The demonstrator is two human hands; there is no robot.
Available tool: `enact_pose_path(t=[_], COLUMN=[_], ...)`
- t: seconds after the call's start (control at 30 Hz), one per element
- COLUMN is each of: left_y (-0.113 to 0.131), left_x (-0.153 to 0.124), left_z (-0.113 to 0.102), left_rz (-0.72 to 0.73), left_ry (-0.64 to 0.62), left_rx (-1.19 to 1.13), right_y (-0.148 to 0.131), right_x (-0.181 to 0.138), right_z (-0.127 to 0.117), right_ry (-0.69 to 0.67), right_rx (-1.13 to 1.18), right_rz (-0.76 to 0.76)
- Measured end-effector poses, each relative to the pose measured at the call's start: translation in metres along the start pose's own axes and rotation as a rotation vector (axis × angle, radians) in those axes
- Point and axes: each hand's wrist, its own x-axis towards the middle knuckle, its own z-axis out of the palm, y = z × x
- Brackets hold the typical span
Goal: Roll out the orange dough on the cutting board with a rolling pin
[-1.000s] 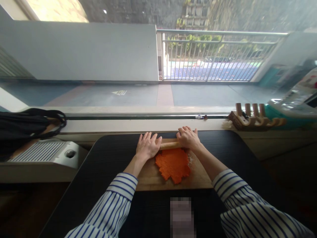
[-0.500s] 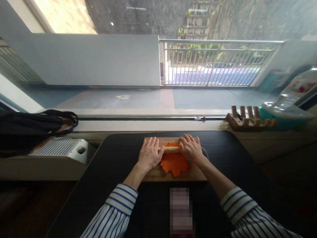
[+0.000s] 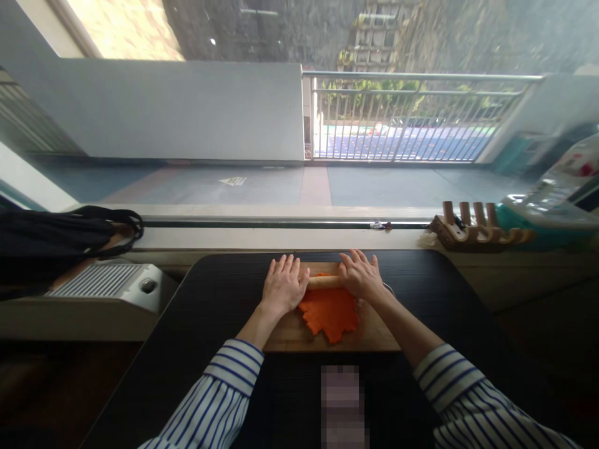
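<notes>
A light wooden rolling pin (image 3: pixel 324 282) lies crosswise over the far part of a flat, ragged-edged sheet of orange dough-like material (image 3: pixel 331 315). The sheet rests on a wooden board (image 3: pixel 287 340). My left hand (image 3: pixel 284 285) presses down on the pin's left end, palm down with fingers stretched forward. On the right end lies my right hand (image 3: pixel 360 274), its fingers likewise extended and slightly apart. Both pin ends are hidden under my palms. Only a thin strip of orange shows beyond the pin. Part of a round rim (image 3: pixel 389 289) peeks out beside my right wrist.
The board is on a black table (image 3: pixel 224 312) below a window sill (image 3: pixel 262 240). A black bag (image 3: pixel 51 240) and a white slatted unit (image 3: pixel 107 280) stand left. At right are a wooden rack (image 3: pixel 472 231) and a teal container (image 3: pixel 543 221). A blurred patch covers the near table.
Both hands and the rolling pin have moved away from me relative to the board and the orange sheet. Less orange shows beyond the pin, more on my side. The view has shifted slightly.
</notes>
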Motion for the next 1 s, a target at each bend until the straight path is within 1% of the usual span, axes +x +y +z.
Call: enact_pose_path(t=[0.1, 0.23, 0.5, 0.73, 1.0], left_y=[-0.003, -0.006, -0.008, -0.004, 0.004], left_x=[0.010, 0.020, 0.027, 0.016, -0.011], left_z=[0.004, 0.007, 0.007, 0.005, 0.000], left_rz=[-0.017, -0.027, -0.045, -0.025, 0.011], left_ry=[-0.011, -0.017, -0.031, 0.014, 0.068], left_rx=[-0.008, -0.021, -0.037, -0.006, 0.005], right_y=[0.001, 0.001, 0.002, 0.001, -0.002], right_x=[0.011, 0.023, 0.035, 0.019, -0.016], right_z=[-0.003, -0.003, -0.005, -0.003, 0.005], right_ry=[-0.034, -0.042, -0.075, 0.000, 0.125], right_rx=[0.022, 0.045, 0.076, 0.034, -0.012], right_rz=[0.011, 0.019, 0.016, -0.002, -0.011])
